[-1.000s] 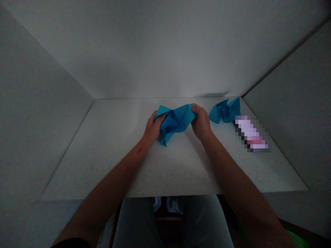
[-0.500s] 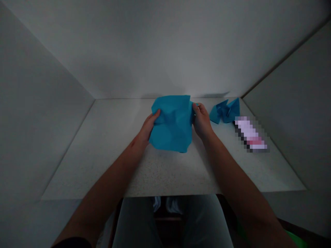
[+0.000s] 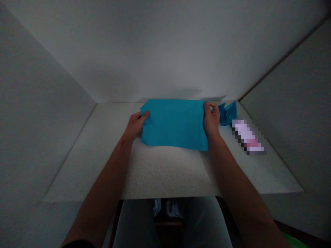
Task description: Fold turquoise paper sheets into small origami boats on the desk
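A sheet of blue paper (image 3: 177,124) is stretched flat between my two hands, above the tabletop. Its left corners are cut or folded at a slant. My left hand (image 3: 136,124) pinches the left edge, thumb on the front and fingers behind. On the opposite side, my right hand (image 3: 212,117) grips the upper right edge with thumb and curled fingers. Just right of that hand lies a folded blue paper shape (image 3: 228,113) with pointed tips, partly hidden behind the hand.
A phone-like object (image 3: 248,136), blurred by pixels, lies on the right of the white table (image 3: 165,175). White walls (image 3: 165,51) close in the back and both sides. The table's front edge is just before my legs (image 3: 139,224).
My hands have moved apart, and the blue paper has opened out from a near-square to a wide rectangle. My right hand now covers part of the folded blue shape.
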{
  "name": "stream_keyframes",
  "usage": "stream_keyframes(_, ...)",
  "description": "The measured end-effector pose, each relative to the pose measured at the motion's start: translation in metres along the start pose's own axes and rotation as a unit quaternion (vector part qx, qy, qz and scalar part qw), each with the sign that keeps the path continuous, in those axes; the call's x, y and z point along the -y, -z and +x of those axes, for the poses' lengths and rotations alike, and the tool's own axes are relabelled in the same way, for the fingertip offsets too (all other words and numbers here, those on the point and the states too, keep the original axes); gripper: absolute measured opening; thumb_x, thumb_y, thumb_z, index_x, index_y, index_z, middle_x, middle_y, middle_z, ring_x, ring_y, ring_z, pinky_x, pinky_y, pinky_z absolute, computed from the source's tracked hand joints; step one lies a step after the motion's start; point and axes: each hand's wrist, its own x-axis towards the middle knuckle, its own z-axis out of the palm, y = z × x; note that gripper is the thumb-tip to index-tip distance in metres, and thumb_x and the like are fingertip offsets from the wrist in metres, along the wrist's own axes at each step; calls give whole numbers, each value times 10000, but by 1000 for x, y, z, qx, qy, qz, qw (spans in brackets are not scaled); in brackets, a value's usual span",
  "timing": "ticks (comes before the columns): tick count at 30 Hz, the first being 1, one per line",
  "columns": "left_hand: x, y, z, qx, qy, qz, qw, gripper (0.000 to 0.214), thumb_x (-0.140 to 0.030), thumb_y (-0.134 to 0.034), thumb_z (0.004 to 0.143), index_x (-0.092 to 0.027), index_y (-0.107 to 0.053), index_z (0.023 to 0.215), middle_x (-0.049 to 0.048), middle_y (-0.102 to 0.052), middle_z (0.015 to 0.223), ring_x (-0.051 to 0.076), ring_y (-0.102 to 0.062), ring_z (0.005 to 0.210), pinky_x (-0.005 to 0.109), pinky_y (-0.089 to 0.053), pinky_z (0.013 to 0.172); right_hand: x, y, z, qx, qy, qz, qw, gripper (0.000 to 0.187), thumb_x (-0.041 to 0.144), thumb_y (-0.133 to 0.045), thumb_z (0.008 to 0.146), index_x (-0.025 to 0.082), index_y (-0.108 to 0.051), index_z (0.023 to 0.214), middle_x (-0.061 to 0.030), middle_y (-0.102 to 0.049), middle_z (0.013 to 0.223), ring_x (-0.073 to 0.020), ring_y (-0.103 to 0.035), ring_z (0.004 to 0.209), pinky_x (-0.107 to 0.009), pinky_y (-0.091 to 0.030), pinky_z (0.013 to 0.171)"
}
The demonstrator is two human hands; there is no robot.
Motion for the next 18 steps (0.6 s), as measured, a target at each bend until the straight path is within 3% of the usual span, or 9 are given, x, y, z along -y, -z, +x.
stream_keyframes(4, -6, 15, 1, -4, -3, 78, 997, 465, -626, -898, 764, -183, -813, 880, 105, -787, 826, 266, -710, 758, 360, -593, 661, 3, 2, -4, 39, -9, 19, 999, 603, 831, -712, 822, 292, -531, 1022, 72, -463, 698, -158, -428, 596, -303, -341, 584)
stream_keyframes(8, -9, 26, 3, -28, -86, 183, 979, 297, -471, -827, 846, -205, -806, 977, 85, -783, 945, 263, -716, 897, 359, -589, 830, 1, -2, -13, 96, -12, -6, 995, 520, 708, -741, 875, 291, -555, 1125, 93, -472, 650, -147, -397, 534, -294, -306, 540)
stream_keyframes(11, -7, 30, 4, -79, -129, 272, 950, 318, -324, -803, 823, -216, -776, 1121, 90, -749, 1039, 268, -705, 950, 402, -573, 955, -2, -3, -16, 121, 44, -97, 987, 484, 587, -731, 913, 259, -580, 1235, 56, -571, 737, -157, -462, 566, -313, -383, 576)
stream_keyframes(13, -5, 26, 2, -123, -164, 314, 927, 539, -264, -804, 785, -212, -706, 1312, 130, -717, 1217, 307, -694, 1080, 483, -539, 1076, -1, -2, -16, 114, 115, -165, 973, 520, 519, -734, 914, 240, -582, 1325, -19, -670, 923, -193, -553, 672, -363, -481, 660)
stream_keyframes(15, -3, 16, -2, -132, -211, 349, 904, 642, -270, -775, 811, -194, -632, 1433, 184, -658, 1391, 368, -630, 1288, 572, -437, 1217, 5, -2, -17, 107, 191, -218, 951, 529, 473, -733, 924, 227, -597, 1372, -107, -702, 1137, -256, -633, 853, -448, -553, 805)
stream_keyframes(18, 4, -6, -12, -28, -251, 373, 893, 523, -399, -668, 955, -189, -648, 1434, 214, -614, 1520, 411, -493, 1505, 609, -272, 1333, 17, -8, -29, 148, 262, -267, 915, 410, 428, -655, 1008, 222, -652, 1362, -173, -700, 1296, -347, -666, 1138, -557, -541, 1019)
